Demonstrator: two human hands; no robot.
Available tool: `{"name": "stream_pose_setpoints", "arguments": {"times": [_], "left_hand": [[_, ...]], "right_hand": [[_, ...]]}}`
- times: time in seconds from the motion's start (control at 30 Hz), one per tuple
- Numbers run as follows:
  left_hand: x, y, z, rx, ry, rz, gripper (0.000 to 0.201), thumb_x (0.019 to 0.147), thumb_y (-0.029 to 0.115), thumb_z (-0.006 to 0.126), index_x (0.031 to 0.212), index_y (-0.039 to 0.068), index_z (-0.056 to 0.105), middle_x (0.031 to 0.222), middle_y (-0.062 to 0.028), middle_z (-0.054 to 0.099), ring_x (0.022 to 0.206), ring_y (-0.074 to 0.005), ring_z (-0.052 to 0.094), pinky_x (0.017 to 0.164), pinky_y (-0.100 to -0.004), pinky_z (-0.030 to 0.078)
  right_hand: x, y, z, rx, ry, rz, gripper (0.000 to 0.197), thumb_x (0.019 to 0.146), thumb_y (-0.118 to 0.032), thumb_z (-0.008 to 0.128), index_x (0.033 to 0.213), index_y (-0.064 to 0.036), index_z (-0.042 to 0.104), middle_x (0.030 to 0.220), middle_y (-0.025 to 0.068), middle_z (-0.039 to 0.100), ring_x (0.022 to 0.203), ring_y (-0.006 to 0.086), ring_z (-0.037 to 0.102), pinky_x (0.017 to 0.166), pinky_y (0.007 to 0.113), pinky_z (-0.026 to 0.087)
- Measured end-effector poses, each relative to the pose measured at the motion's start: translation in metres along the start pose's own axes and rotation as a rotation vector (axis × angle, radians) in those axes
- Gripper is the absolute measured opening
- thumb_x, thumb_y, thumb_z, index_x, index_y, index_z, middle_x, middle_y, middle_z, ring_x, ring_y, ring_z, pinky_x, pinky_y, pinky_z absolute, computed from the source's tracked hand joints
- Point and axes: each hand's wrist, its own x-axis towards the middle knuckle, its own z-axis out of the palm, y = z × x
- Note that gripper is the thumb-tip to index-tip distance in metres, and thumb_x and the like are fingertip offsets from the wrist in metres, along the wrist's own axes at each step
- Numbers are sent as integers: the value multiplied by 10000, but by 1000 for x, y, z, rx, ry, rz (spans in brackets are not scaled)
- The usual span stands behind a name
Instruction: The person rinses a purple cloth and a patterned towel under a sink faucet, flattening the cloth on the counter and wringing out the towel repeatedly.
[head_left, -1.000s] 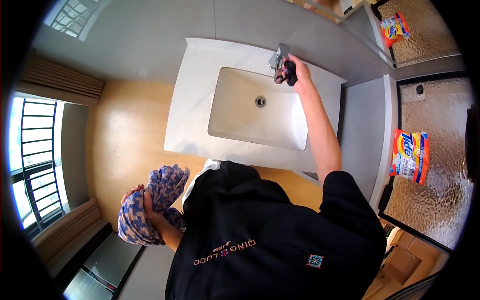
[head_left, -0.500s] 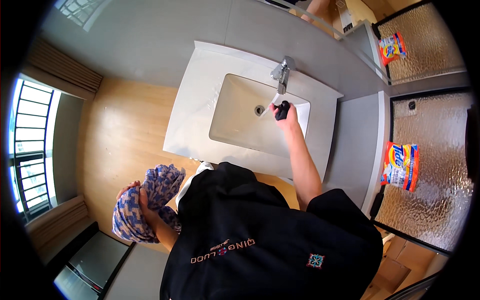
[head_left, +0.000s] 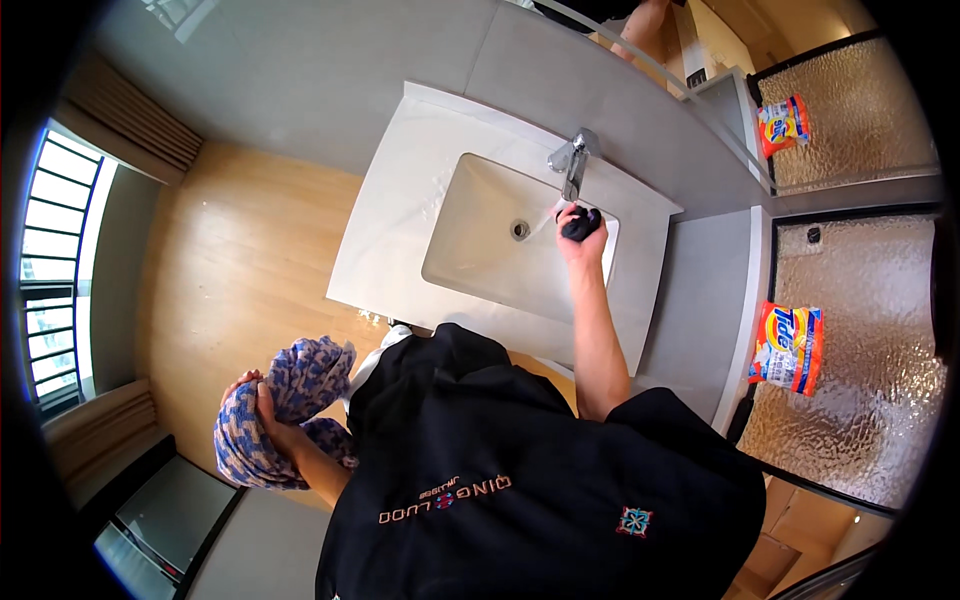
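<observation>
My right hand (head_left: 582,250) is closed around a small bunched black cloth (head_left: 580,225) over the right side of the white sink (head_left: 440,262). Just above it is the spout of a chrome faucet (head_left: 573,172). A pale stream, apparently water, slants from there toward the drain (head_left: 520,230). Off to the left, over the floor, my left hand (head_left: 270,420) grips a thick, bunched blue-and-beige patterned cloth (head_left: 310,375). Folds of it wrap around the fingers and hang on both sides of the wrist. The black cloth's exact kind cannot be made out.
A white countertop (head_left: 385,225) surrounds the sink, against a grey wall (head_left: 640,150). To the right, an orange, white and blue bag (head_left: 790,347) lies on a textured glass surface (head_left: 860,400), mirrored above. A barred window (head_left: 55,270) is at far left, above wooden flooring (head_left: 220,260).
My right hand has moved slightly closer beneath the spout, and its grip on the black cloth has turned. My left hand still holds the patterned cloth. The whole view has shifted a little.
</observation>
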Motion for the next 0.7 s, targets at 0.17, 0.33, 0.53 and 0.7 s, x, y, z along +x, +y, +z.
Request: {"name": "stream_pose_setpoints", "arguments": {"times": [0.17,0.33,0.53,0.7], "left_hand": [[2,-6,-1,-122,-5,-68,349,871,171,713,1194,79,617,1164,-118,657,1136,-249,616,1107,-359,402],[6,-5,-4,-144,-35,14,346,875,168,706,1196,78,614,1165,-116,653,1145,-241,608,1101,-358,406],[4,-18,-10,-84,28,-105,346,882,155,693,1208,66,618,1196,-114,650,1160,-243,603,1116,-345,380],[7,-29,-18,-259,27,-113,374,848,157,718,1196,46,635,1189,-112,654,1170,-233,598,1115,-350,385]], "right_hand": [[-12,4,16,92,-269,-78,284,814,-270,608,974,-39,568,1000,121,625,918,231,651,654,310,561],[-8,11,-13,116,-110,-149,372,811,-312,599,1020,-5,580,992,143,629,967,263,656,698,329,582],[7,1,-7,122,-301,-177,396,821,-339,606,1030,-4,577,999,149,605,913,239,665,693,308,579],[-5,7,-12,120,-37,-113,761,841,-322,593,1388,127,314,1191,198,545,896,221,662,663,302,566]]}}
